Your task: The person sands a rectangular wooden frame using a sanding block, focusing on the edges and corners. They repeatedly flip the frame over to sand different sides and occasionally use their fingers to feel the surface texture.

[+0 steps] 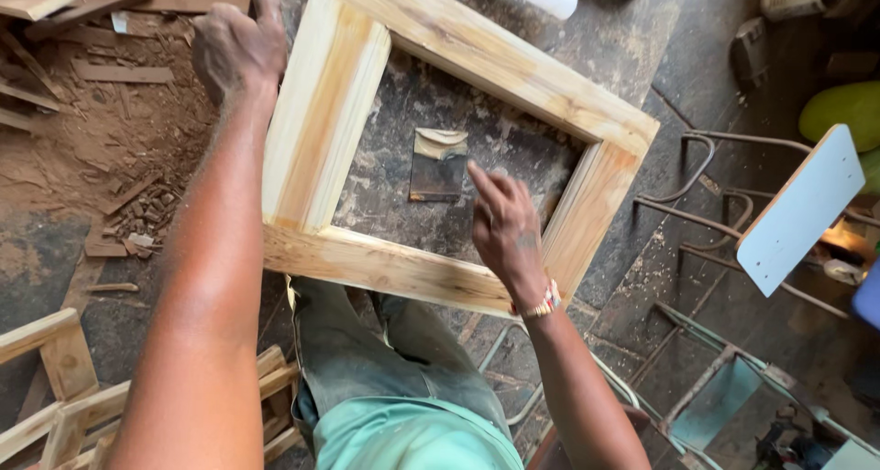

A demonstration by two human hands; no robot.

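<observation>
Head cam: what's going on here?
A person works at a dusty workbench on a rectangular frame of pale wooden boards. The left hand rests at the frame's left side board, fingers spread. The right hand, open and empty, reaches inside the frame toward a small dark worn piece of sandpaper lying on the bench. Reddish sawdust and wood offcuts lie to the left.

Dusty dark workbench (632,48), sawdust and wood scraps (119,158) piled left, metal chair frames (733,204) on the right, daylight.

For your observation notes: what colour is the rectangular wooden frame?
Pale yellowish wood with reddish-brown streaks, rectangular wooden frame; head view.
</observation>
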